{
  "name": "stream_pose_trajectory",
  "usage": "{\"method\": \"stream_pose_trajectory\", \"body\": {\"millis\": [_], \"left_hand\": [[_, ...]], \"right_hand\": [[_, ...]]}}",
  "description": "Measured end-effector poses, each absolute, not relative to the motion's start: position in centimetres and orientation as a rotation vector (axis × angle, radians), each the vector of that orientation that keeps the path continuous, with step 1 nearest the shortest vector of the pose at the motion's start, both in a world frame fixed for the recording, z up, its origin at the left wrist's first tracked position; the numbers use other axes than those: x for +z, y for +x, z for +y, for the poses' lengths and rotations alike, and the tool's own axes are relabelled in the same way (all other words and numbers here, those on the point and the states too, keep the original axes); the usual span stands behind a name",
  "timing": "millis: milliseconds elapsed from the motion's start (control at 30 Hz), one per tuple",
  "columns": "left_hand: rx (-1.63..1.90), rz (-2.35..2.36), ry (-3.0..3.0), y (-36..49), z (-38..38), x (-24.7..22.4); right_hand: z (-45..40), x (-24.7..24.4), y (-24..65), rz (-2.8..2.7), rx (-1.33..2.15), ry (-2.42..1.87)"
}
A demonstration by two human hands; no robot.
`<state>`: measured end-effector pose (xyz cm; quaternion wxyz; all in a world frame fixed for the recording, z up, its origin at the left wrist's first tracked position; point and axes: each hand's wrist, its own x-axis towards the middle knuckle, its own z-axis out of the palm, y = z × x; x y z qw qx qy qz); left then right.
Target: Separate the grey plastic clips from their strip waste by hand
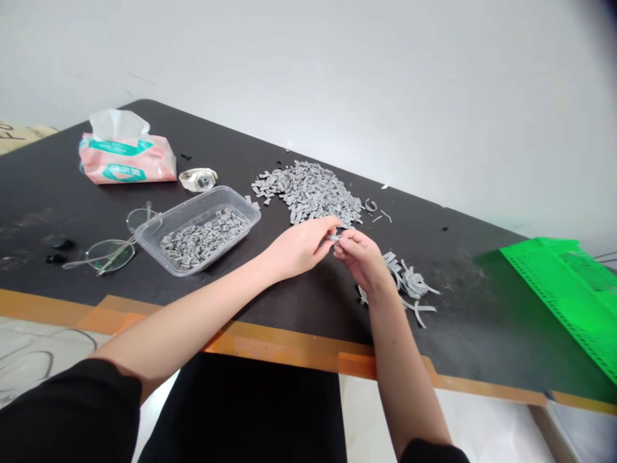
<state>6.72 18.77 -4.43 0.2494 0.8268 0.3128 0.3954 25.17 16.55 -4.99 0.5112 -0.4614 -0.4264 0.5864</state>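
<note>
As the left hand (299, 247) and right hand (360, 258) pinch a small grey piece (333, 237) between them over the table (457, 334), a grey heap (308, 191) lies just beyond. Grey offcuts (407, 283) sit by the right hand

A tiny grey piece (333, 237) is pinched between the left hand (299, 247) and the right hand (361, 257). Just beyond them lies a loose heap of small grey chips (308, 191), and a tangle of curled grey strips (407, 283) sits beside the right hand.

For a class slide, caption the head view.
Left hand and right hand pinch a grey piece over a black table, beside a plastic tray.
</note>
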Motion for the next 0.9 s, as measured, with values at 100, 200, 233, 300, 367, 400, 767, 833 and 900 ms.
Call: {"method": "stream_pose_trajectory", "body": {"millis": [100, 200, 233, 300, 367, 400, 767, 833, 900], "left_hand": [[1.066, 0.809, 2.266, 6.8, 18.73, -4.46], [1.072, 0.806, 2.303, 6.79, 18.78, -4.5], [1.076, 0.808, 2.317, 6.77, 18.82, -4.53], [1.087, 0.799, 2.348, 6.74, 18.91, -4.66], [1.117, 0.78, 2.375, 6.75, 18.99, -4.83], [1.134, 0.773, 2.383, 6.76, 19.02, -4.92], [1.13, 0.791, 2.328, 6.56, 18.79, -4.5], [1.119, 0.769, 2.321, 6.59, 18.75, -4.48], [1.115, 0.748, 2.332, 6.69, 18.75, -4.6]], "right_hand": [[16.33, -4.9, 24.95, -1.059, 1.444, -1.084], [16.26, -4.78, 24.98, -1.061, 1.429, -1.1], [16.28, -4.74, 25.04, -1.057, 1.431, -1.106], [16.32, -4.68, 25.16, -1.043, 1.452, -1.106], [16.36, -4.63, 25.2, -1.016, 1.49, -1.081], [16.37, -4.6, 25.18, -1.003, 1.511, -1.066], [16.66, -4.59, 25.71, -0.934, 1.509, -1.059], [16.67, -4.58, 25.85, -0.943, 1.535, -1.044], [16.61, -4.56, 25.83, -0.962, 1.576, -1.031]]}}
